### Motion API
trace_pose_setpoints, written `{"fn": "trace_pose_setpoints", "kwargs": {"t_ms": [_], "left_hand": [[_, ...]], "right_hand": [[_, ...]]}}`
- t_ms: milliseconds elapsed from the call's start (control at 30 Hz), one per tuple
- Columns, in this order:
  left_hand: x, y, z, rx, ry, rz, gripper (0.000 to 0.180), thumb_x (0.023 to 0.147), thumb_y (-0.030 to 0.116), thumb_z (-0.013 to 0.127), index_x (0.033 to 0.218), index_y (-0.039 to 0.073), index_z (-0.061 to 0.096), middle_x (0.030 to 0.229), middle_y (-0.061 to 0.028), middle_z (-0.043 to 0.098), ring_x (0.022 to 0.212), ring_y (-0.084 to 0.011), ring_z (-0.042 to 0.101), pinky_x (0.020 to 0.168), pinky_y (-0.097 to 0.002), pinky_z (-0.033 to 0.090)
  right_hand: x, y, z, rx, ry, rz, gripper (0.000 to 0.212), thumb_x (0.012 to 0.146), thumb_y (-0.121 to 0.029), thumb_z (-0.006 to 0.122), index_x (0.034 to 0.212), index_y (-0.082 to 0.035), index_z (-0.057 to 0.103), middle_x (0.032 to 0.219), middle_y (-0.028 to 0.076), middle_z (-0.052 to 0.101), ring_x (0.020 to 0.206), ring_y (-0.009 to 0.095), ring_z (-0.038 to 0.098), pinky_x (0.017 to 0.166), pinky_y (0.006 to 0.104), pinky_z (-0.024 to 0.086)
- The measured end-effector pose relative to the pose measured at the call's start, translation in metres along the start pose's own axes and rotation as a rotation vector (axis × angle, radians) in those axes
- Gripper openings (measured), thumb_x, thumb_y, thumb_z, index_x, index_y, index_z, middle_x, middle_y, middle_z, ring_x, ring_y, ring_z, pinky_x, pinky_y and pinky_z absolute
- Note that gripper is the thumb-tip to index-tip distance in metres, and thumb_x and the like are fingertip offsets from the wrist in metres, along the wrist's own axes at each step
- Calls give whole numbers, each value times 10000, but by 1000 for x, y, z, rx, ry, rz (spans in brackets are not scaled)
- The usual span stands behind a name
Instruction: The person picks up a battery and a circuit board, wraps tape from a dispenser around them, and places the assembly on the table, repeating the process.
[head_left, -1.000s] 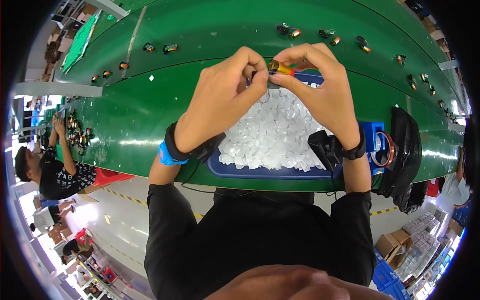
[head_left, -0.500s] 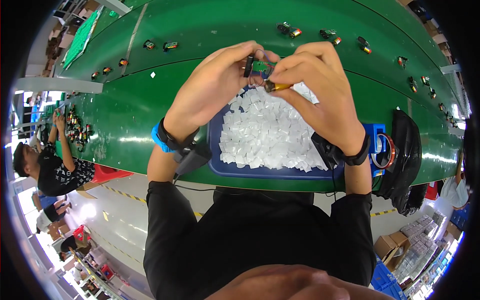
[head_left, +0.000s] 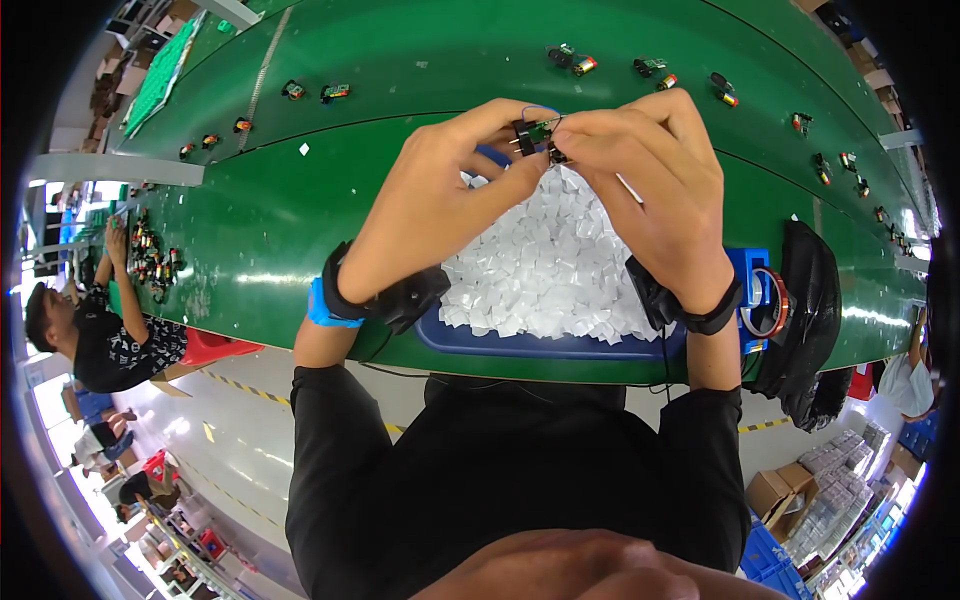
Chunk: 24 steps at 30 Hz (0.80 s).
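Observation:
Both hands are raised over the far part of a blue tray (head_left: 540,347) heaped with small white square pieces (head_left: 545,270). My left hand (head_left: 425,200) is closed on a small green circuit board (head_left: 541,130) with a black part (head_left: 524,138) carrying metal pins. A thin blue wire (head_left: 541,107) arches above the board. Close against it, my right hand (head_left: 655,165) pinches a small cylinder (head_left: 557,153). Only the cylinder's dark end shows; my right fingers cover the remainder. Black straps and dark devices sit on both wrists.
Several board-and-cylinder assemblies (head_left: 585,66) lie spread along the green surface beyond my hands. To the right stand a blue tape dispenser (head_left: 750,275) with an orange-brown roll (head_left: 782,312) and a black plastic bag (head_left: 812,310). At left, a co-worker (head_left: 110,330) handles parts beside a heap of assemblies (head_left: 150,260).
My left thumb and fingers have drawn together around the board, which has turned nearly edge-on. The gold-coloured cylinder, visible before, is now mostly hidden by my right fingers.

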<state>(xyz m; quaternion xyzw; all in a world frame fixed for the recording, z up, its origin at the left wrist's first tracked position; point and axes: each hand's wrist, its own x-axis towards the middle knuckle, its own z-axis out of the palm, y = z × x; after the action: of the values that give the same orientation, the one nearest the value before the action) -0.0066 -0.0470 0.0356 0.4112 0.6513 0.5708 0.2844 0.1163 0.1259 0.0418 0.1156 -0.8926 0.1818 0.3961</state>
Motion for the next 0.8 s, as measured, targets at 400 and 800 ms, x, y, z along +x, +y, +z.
{"fn": "trace_pose_setpoints", "kwargs": {"t_ms": [400, 800], "left_hand": [[4, -6, 6, -160, -32, 102, 364, 936, 23, 678, 1284, -48, 598, 1071, -133, 708, 841, -158, 709, 674, -265, 592], [11, -18, 10, -33, 156, 504, 373, 914, 22, 713, 1271, -34, 620, 1118, -125, 723, 886, -159, 714, 721, -273, 606]], "right_hand": [[9, -2, -10, -52, 58, -30, 373, 671, -8, 861, 1018, -71, 740, 909, 38, 642, 828, 205, 586, 685, 295, 471], [0, -20, -10, 380, -75, 508, 326, 828, -36, 810, 1115, 5, 661, 1009, 89, 658, 818, 103, 646, 603, 203, 492]]}}
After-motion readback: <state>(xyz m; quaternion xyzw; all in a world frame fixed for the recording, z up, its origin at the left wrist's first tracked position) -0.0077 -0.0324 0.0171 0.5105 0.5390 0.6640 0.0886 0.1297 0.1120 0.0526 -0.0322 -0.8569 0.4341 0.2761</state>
